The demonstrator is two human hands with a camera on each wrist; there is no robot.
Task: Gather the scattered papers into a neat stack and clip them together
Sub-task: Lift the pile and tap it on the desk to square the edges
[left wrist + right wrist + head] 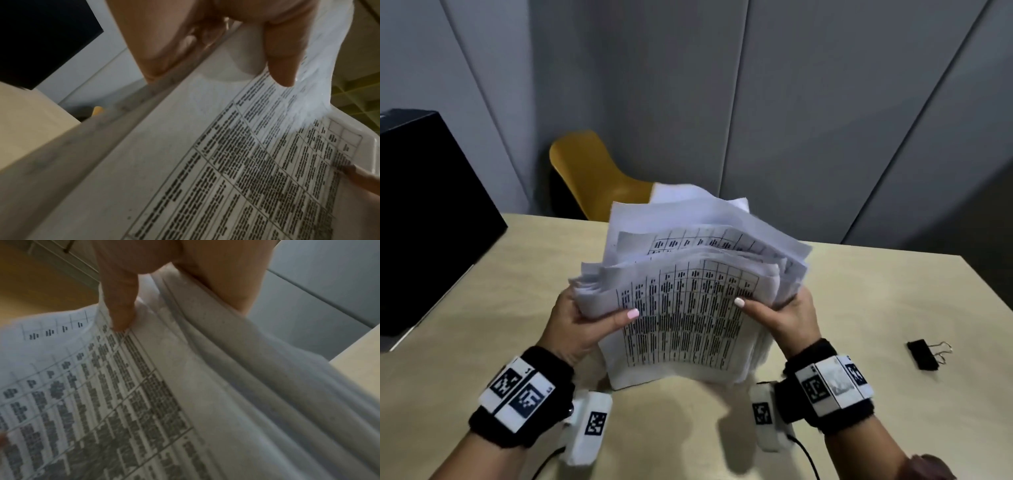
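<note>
A thick, uneven stack of white papers [681,308] printed with black tables stands on its lower edge on the table, tilted towards me, its upper sheets fanned apart. My left hand [585,318] grips the stack's left side, thumb across the front sheet. My right hand [780,315] grips the right side the same way. In the left wrist view the thumb presses on the papers [226,162]. The right wrist view shows the thumb on the papers [144,402] and the loose edges splayed. A black binder clip [924,354] lies on the table to the right, apart from both hands.
The light wooden table [859,411] runs under both forearms. A black box-like object [424,212] stands at the table's left edge. A yellow chair [592,174] is behind the far edge, with grey wall panels beyond.
</note>
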